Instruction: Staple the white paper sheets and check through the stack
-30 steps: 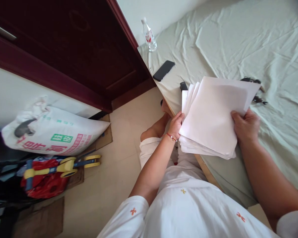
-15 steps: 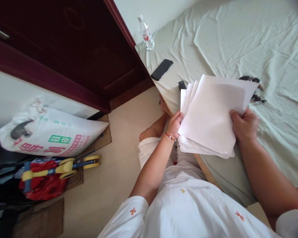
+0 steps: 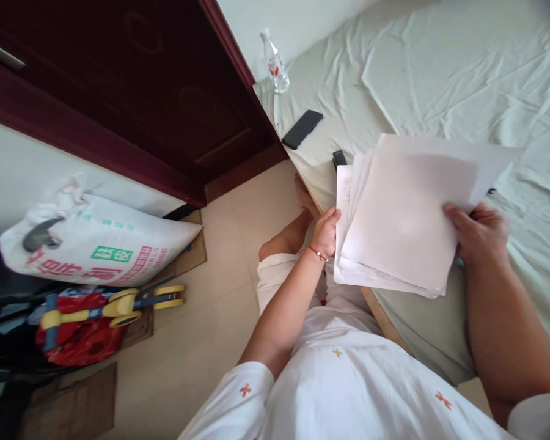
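Both hands are on the stack of white paper (image 3: 401,226), held just above the near edge of the bed (image 3: 440,73). The left hand (image 3: 326,231) sits at the stack's left edge, fingers curled and pressed against the sheet ends, thumb on top. The right hand (image 3: 481,235) clamps the right edge, thumb over the top sheet, the other fingers hidden beneath. So the paper lies between the two hands, its long axis running up and away from the body, tilted to the right. The far corners fan out past the right thumb. Neither hand is nearer; each already grips its own side. Beyond the left fingers lie a dark phone (image 3: 302,129) and a water bottle (image 3: 275,63).
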`<act>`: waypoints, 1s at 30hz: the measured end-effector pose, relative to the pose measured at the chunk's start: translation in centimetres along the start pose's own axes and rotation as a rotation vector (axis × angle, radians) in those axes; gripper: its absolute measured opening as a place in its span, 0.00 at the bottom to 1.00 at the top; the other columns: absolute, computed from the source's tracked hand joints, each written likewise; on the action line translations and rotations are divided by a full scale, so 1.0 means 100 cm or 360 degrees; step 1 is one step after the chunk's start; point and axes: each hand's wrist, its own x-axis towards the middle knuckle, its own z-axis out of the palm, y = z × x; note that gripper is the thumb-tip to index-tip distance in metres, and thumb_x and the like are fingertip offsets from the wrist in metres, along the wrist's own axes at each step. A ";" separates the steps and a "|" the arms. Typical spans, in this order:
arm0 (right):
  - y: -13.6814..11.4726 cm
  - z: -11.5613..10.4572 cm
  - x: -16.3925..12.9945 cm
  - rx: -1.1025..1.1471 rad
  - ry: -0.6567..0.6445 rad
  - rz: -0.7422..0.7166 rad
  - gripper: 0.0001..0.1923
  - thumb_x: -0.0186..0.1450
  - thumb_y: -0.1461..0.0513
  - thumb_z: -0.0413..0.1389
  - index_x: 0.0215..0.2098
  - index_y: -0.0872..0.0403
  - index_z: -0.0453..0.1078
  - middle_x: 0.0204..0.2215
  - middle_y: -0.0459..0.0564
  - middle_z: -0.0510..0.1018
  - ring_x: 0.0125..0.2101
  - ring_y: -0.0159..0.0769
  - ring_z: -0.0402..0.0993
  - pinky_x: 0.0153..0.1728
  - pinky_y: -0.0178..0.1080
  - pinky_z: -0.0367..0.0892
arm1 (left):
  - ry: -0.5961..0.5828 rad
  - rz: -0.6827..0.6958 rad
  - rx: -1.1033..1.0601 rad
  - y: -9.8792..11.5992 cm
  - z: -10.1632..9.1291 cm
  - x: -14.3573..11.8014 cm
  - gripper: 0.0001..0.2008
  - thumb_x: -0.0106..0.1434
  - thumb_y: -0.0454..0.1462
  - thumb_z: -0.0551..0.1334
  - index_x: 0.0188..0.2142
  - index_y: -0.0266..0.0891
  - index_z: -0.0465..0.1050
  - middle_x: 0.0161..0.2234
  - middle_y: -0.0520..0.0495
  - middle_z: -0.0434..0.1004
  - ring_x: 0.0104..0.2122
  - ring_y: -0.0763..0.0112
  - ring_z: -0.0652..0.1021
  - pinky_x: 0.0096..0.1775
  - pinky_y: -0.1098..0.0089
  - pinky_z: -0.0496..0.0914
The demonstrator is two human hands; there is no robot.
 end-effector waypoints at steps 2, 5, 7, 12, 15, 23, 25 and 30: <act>0.000 0.000 -0.002 -0.0122 -0.0112 0.0022 0.17 0.50 0.58 0.71 0.38 0.52 0.80 0.29 0.44 0.82 0.21 0.28 0.71 0.22 0.32 0.68 | -0.0053 0.0048 0.0093 0.000 -0.001 0.000 0.21 0.57 0.28 0.69 0.51 0.35 0.77 0.55 0.42 0.80 0.64 0.57 0.71 0.66 0.58 0.63; 0.002 0.003 -0.005 -0.0293 -0.0188 -0.0081 0.18 0.53 0.56 0.69 0.41 0.52 0.80 0.29 0.44 0.82 0.22 0.26 0.70 0.21 0.30 0.66 | -0.0135 0.0081 0.0153 0.000 -0.004 0.003 0.19 0.57 0.30 0.70 0.49 0.34 0.78 0.53 0.42 0.81 0.64 0.56 0.71 0.66 0.58 0.62; 0.004 0.005 -0.006 -0.0314 -0.0157 -0.0153 0.18 0.54 0.56 0.69 0.43 0.51 0.80 0.30 0.43 0.82 0.23 0.26 0.70 0.23 0.30 0.66 | -0.0140 0.0104 0.0163 -0.002 -0.006 0.006 0.17 0.57 0.31 0.70 0.47 0.34 0.79 0.52 0.42 0.82 0.64 0.56 0.71 0.65 0.59 0.63; 0.007 0.007 -0.005 -0.0266 -0.0118 -0.0207 0.17 0.55 0.56 0.68 0.41 0.52 0.78 0.29 0.42 0.80 0.23 0.25 0.69 0.24 0.30 0.65 | -0.0103 0.0110 0.0126 -0.004 -0.008 0.011 0.22 0.55 0.32 0.72 0.50 0.36 0.78 0.53 0.43 0.81 0.63 0.56 0.72 0.65 0.58 0.63; 0.009 0.006 -0.004 -0.0259 -0.0086 -0.0231 0.15 0.55 0.57 0.68 0.40 0.52 0.77 0.27 0.40 0.78 0.22 0.24 0.67 0.23 0.29 0.62 | -0.0140 0.0072 0.0084 -0.005 -0.007 0.011 0.24 0.55 0.34 0.73 0.53 0.38 0.77 0.53 0.44 0.81 0.61 0.56 0.74 0.65 0.56 0.64; 0.007 0.009 -0.005 -0.0315 -0.0084 -0.0268 0.15 0.56 0.55 0.66 0.41 0.52 0.77 0.28 0.41 0.79 0.23 0.26 0.67 0.24 0.31 0.62 | -0.0155 0.0160 0.0107 -0.006 -0.009 0.011 0.14 0.57 0.32 0.70 0.45 0.35 0.79 0.45 0.45 0.85 0.60 0.58 0.75 0.64 0.58 0.64; 0.007 0.010 -0.005 -0.0293 -0.0083 -0.0271 0.15 0.56 0.56 0.66 0.40 0.52 0.77 0.29 0.42 0.79 0.23 0.26 0.68 0.25 0.32 0.63 | -0.0142 0.0170 0.0114 -0.007 -0.009 0.010 0.13 0.57 0.32 0.70 0.43 0.35 0.79 0.44 0.45 0.85 0.60 0.58 0.75 0.64 0.58 0.64; 0.011 0.009 -0.003 -0.0282 -0.0091 -0.0297 0.15 0.57 0.55 0.66 0.41 0.52 0.77 0.30 0.43 0.80 0.24 0.27 0.69 0.26 0.33 0.64 | -0.0231 0.0186 0.0176 -0.008 -0.010 0.009 0.13 0.54 0.35 0.72 0.40 0.37 0.79 0.44 0.45 0.85 0.61 0.54 0.75 0.64 0.56 0.64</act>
